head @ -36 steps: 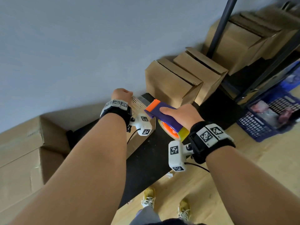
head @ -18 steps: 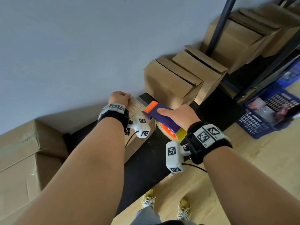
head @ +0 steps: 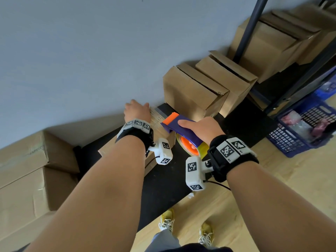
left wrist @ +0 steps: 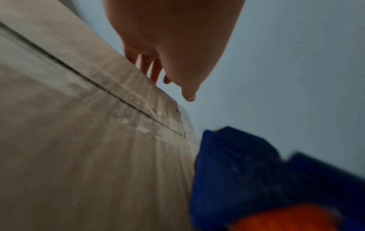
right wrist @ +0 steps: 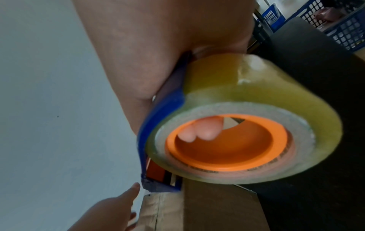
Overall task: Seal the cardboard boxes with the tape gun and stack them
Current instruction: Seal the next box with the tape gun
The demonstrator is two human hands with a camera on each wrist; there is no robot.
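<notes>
Past where I'm holding, a plain pale grey-blue wall (head: pixel 91 51) fills my view, a black tabletop (head: pixel 163 182) runs beneath, light wood flooring (head: pixel 272 188) lies off to the right, and a dark metal shelving post (head: pixel 251 28) rises right of it, a blue plastic crate (head: pixel 291 142) beside

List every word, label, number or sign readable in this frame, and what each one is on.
No text can be read.
Tape roll core: dark print runs around the orange rim, too blurred to read.
Wristbands: black-and-white square marker patterns, no letters or numbers.
Stacked box on the left: a faint greenish smudge that may be print, illegible.
</notes>
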